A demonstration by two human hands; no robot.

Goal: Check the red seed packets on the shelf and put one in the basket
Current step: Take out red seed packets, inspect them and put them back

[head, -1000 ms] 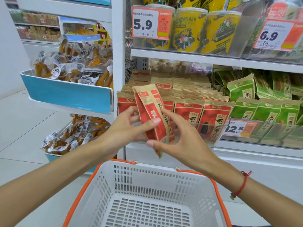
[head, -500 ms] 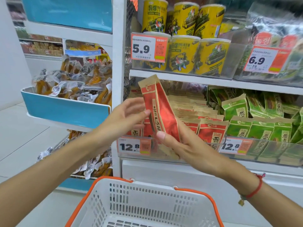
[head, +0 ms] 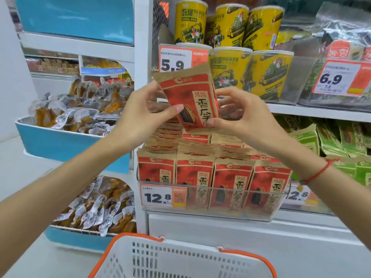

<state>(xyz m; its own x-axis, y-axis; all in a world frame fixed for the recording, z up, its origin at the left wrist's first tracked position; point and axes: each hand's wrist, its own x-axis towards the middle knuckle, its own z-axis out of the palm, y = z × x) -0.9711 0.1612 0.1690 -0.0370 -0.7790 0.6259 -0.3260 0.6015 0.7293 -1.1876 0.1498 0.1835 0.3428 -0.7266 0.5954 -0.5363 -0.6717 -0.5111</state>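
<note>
Two hands hold one red seed packet (head: 188, 97) upright in front of the shelf. Our left hand (head: 140, 111) pinches its left edge; our right hand (head: 239, 115) pinches its right edge. More red packets (head: 212, 177) stand in rows below. We see the basket (head: 180, 257) underneath, well apart.

Both hands raised: left (head: 140, 111), right (head: 244, 115), fingers pinching.

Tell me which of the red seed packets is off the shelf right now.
The red seed packet held up in front of the 5.9 price tag, pinched between the left hand and right hand. The other red packets stand in rows on the shelf.
</note>
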